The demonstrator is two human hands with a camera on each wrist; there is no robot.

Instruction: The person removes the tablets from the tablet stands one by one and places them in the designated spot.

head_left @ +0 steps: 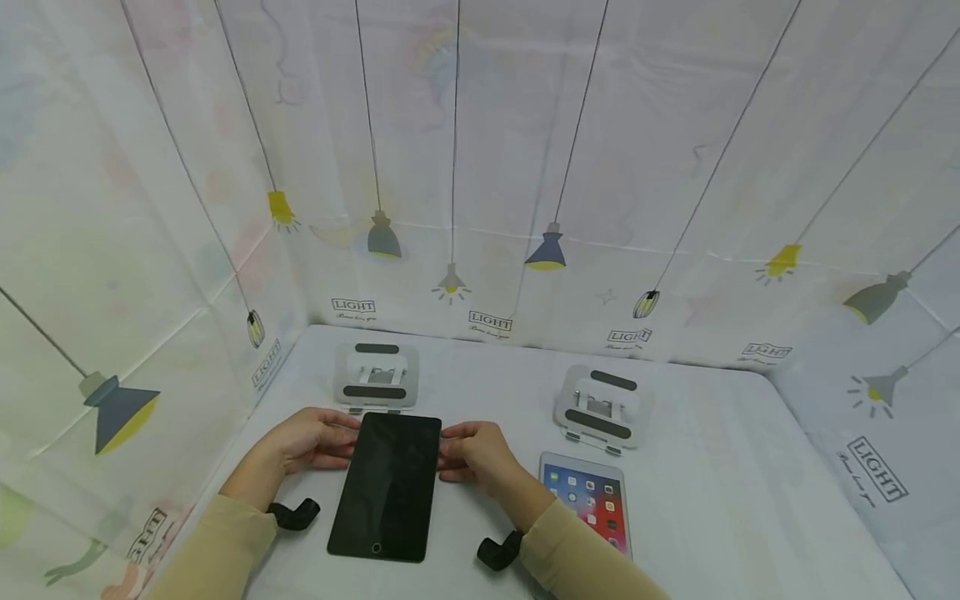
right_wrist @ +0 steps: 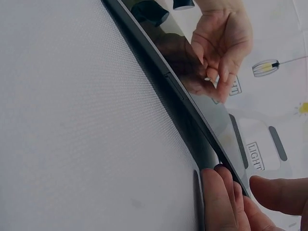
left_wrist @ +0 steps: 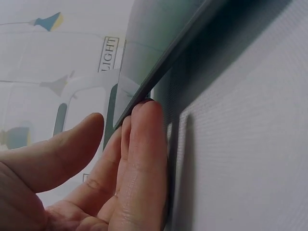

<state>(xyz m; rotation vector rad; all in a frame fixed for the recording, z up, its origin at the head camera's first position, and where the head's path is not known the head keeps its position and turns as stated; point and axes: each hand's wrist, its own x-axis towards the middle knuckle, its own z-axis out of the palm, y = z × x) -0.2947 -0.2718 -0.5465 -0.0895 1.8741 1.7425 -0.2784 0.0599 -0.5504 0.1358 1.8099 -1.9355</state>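
A tablet (head_left: 386, 487) with a dark screen and a round home button lies lengthwise before me in the head view. My left hand (head_left: 315, 442) touches its left edge near the far end. In the left wrist view the fingers (left_wrist: 147, 144) are nearly straight beneath that edge, the thumb apart from it. On the opposite edge is my right hand (head_left: 483, 457). Its fingertips (right_wrist: 214, 185) reach under the rim, and its thumb stands off the glass. Around the fingers the tablet's edge is raised from the table. Just beyond it stands a folded grey-white tablet stand (head_left: 375, 392) with dark pads.
To the right, a second similar stand (head_left: 597, 423) sits on the white table (head_left: 720, 500). Nearer me is a white-framed tablet (head_left: 588, 496) with a lit screen of icons, partly behind my right forearm. A lamp-print curtain (head_left: 487, 167) borders the back and sides.
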